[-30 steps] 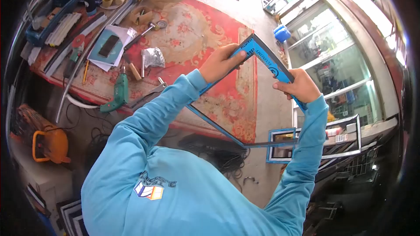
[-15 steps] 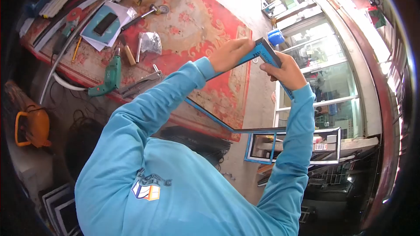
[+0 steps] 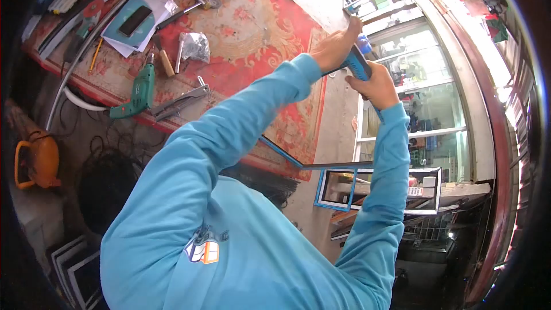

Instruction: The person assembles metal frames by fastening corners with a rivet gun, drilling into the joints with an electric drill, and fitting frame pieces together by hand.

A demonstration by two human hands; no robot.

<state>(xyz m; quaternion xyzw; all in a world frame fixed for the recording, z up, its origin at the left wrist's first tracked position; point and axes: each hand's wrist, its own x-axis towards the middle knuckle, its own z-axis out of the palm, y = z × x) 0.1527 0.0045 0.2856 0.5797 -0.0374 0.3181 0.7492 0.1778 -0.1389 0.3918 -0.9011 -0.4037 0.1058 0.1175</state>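
Note:
A dark frame with blue film (image 3: pixel 358 64) is held up, one corner between my two hands, and its lower bars run behind my sleeves. My left hand (image 3: pixel 337 46) lies at that corner, fingers together and pointing up; its palm side is hidden, so its hold cannot be made out. Just to the right, my right hand (image 3: pixel 376 85) is closed round the right bar of the frame, thumb toward the inside. Under and behind the frame is the table with a red floral carpet (image 3: pixel 252 51).
On the carpet are a green drill (image 3: pixel 141 90), a hammer (image 3: pixel 189 8), a plastic bag (image 3: pixel 196 47), a phone (image 3: pixel 136 20) on papers and a metal clamp-like tool (image 3: pixel 182 100). A white-edged frame (image 3: pixel 439 192) stands at the right, near glass panels (image 3: pixel 430 103). An orange tool (image 3: pixel 43 159) is at lower left.
My left hand has slid up and right to the frame's corner, its fingers now raised. The frame's corner has tilted and turned. The view has shifted a little.

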